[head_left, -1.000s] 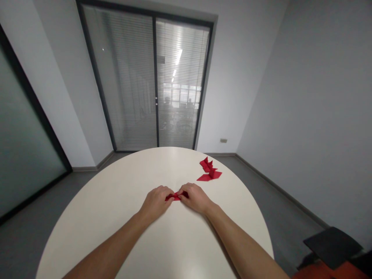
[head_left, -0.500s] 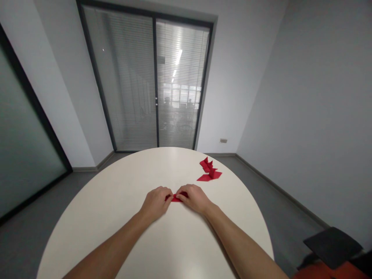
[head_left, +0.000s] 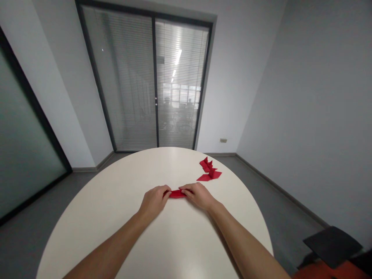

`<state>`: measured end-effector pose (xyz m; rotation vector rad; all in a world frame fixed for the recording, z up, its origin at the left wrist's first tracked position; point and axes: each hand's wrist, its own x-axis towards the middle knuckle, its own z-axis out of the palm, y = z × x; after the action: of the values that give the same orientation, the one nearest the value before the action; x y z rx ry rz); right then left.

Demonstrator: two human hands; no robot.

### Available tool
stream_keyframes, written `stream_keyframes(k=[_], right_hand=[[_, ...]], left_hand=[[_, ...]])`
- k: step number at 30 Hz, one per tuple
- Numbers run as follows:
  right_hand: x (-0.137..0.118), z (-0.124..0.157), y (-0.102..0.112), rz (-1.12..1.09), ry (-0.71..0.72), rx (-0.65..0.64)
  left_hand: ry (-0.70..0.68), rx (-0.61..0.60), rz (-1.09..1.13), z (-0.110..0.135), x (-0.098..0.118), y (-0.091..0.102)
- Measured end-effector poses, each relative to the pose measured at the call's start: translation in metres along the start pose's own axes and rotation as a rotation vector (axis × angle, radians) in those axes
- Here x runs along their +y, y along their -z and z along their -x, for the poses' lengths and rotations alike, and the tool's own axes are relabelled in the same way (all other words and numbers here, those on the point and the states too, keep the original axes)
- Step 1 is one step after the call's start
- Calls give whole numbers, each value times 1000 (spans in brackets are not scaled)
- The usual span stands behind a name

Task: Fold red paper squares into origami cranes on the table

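A narrow strip of folded red paper [head_left: 176, 194] stretches between my two hands, just above or on the white table; which of the two I cannot tell. Its left end is pinched by my left hand [head_left: 155, 199], fingers closed. My right hand [head_left: 199, 195] grips the other end between thumb and fingers. Both ends of the paper are hidden behind the fingers. Beyond my right hand lie several folded red paper pieces [head_left: 211, 175] with pointed tips, grouped close together.
The round white table [head_left: 116, 193] curves away on all sides. At the lower right stands a chair with a black part [head_left: 333, 247] and an orange seat. A glass partition with blinds [head_left: 132, 85] rises behind the table.
My hands have moved apart along the paper, so more of the red strip shows between them. The folded pieces at the right have stayed put.
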<state>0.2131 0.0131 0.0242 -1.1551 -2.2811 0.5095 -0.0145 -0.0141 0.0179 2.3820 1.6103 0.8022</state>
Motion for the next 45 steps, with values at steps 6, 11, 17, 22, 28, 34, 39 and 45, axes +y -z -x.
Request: stream_keyframes(k=[6, 11, 17, 22, 28, 34, 39, 45], right_hand=[[-8, 4, 5, -55, 65, 68], [-12, 5, 8, -32, 154, 71], [-6, 2, 4, -99, 169, 59], [-3, 2, 3, -132, 134, 40], [-9, 3, 8, -7, 195, -3], [-14, 1, 6, 135, 289, 15], [-14, 1, 2, 202, 211, -8], [-16, 4, 1, 211, 195, -24]], left_hand=[[90, 55, 88, -1, -5, -2], [178, 86, 251, -5, -8, -8], [182, 58, 417, -6, -10, -15], [138, -20, 447, -4, -9, -11], [132, -30, 449, -5, -7, -9], [146, -20, 404, -6, -5, -8], [122, -47, 373, -4, -4, -7], [93, -72, 435, -4, -6, -10]])
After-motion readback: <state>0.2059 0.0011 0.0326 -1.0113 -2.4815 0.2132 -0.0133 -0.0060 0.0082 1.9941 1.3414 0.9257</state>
